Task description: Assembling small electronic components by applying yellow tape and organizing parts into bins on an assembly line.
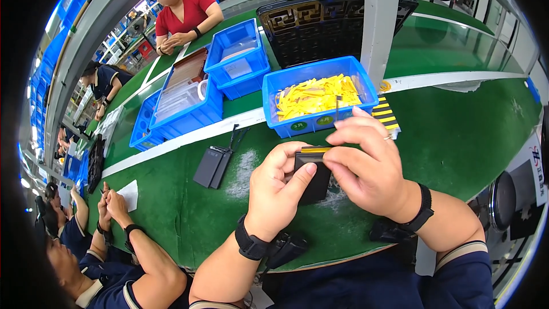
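Note:
In front of me, my left hand (279, 186) is closed round a flat black rectangular pack (314, 189), thumb across its upper face. A narrow yellow strip (313, 150) lies along the pack's far edge. At the right end of that strip, the thumb and forefinger of my right hand (366, 166) are pinched together, and its other fingers are raised and bent. Above these fingers a thin dark piece shows against the blue bin; I cannot tell what it joins. Left of my hands, two more black packs (213, 166) with thin black leads lie overlapped on the green tabletop (183, 206).
Beyond my hands stands a blue bin (297, 126) full of yellow strips (317, 96), near a grey post (377, 23). More blue bins (237, 83) stand farther left, and a black openwork tray (309, 28) is behind. A co-worker's hands (111, 206) are at the left edge; another person sits across.

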The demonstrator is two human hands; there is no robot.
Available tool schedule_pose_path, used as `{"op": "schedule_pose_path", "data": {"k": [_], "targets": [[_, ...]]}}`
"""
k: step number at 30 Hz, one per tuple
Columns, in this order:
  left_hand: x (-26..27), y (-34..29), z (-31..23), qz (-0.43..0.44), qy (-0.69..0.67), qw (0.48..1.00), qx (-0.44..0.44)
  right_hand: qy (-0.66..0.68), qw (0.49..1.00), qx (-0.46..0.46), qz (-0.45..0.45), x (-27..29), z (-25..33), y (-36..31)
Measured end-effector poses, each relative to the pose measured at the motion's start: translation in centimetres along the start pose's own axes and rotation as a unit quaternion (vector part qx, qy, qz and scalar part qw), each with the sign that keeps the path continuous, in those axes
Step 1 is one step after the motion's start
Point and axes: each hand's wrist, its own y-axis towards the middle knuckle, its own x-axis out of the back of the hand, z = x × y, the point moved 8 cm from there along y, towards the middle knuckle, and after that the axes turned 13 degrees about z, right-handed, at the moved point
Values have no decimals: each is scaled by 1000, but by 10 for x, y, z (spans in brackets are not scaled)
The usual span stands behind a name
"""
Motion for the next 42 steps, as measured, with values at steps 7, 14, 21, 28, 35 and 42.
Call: {"op": "schedule_pose_path", "data": {"k": [7, 14, 21, 28, 35, 42], "targets": [[-6, 0, 5, -10, -95, 995, -3, -64, 997, 15, -36, -1, 2, -5], [-8, -2, 9, -38, -6, 999, -6, -2, 998, -51, -26, -7, -13, -8], [-11, -3, 0, -46, 119, 991, -30, -11, 997, -79, -10, -7, -17, -8], [-9, -6, -16, -69, 249, 965, -43, -73, 995, -58, 16, -11, -13, -5], [87, 2, -16, -194, 397, 896, 38, 76, 991, -86, 64, -18, -27, -7], [161, -20, -6, -247, 581, 766, 121, 128, 973, -143, 126, -36, -38, -9]]}}
